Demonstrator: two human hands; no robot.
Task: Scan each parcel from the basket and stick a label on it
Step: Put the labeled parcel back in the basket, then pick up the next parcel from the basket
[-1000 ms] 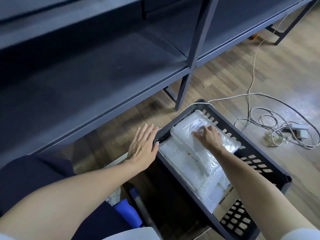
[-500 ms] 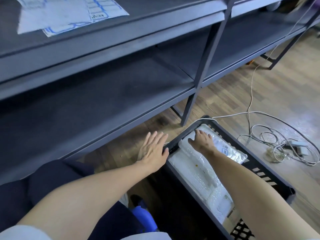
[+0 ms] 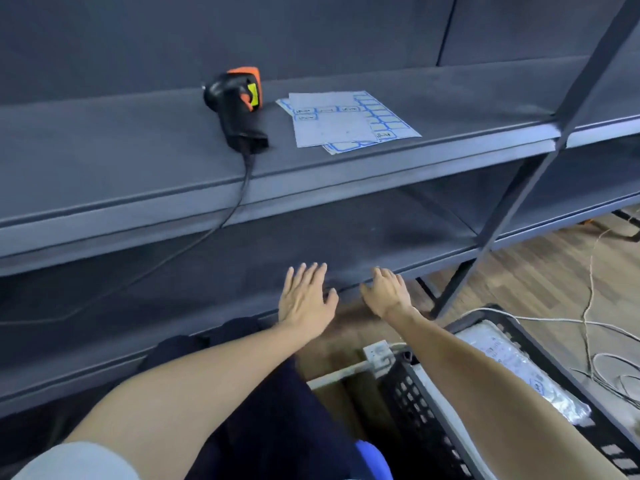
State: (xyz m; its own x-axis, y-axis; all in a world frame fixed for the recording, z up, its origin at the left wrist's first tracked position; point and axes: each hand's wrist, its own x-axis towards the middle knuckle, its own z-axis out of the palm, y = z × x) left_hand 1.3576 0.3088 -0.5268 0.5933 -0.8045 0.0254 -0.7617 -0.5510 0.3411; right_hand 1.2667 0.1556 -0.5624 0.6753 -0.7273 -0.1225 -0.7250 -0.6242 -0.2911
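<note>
A black and orange barcode scanner [image 3: 239, 105] lies on the upper grey shelf, its cable hanging over the front edge. Right of it lie sheets of blue-bordered labels [image 3: 346, 121]. At the lower right stands a black slotted basket [image 3: 415, 410] on the floor, with white bubble-wrap parcels [image 3: 519, 372] inside. My left hand [image 3: 304, 296] and my right hand [image 3: 386, 292] are held out side by side in front of the lower shelf, fingers straight, holding nothing. Both are above and left of the basket.
A grey metal shelving unit [image 3: 311, 188] fills the view, with an upright post [image 3: 519, 174] at the right. White cables [image 3: 595, 341] lie coiled on the wooden floor beyond the basket. A white power strip [image 3: 379, 351] sits by the basket's near corner.
My right hand has left the parcel in the basket and risen up-left, empty. My left hand has lifted beside it. The view has tilted up, showing the scanner and labels.
</note>
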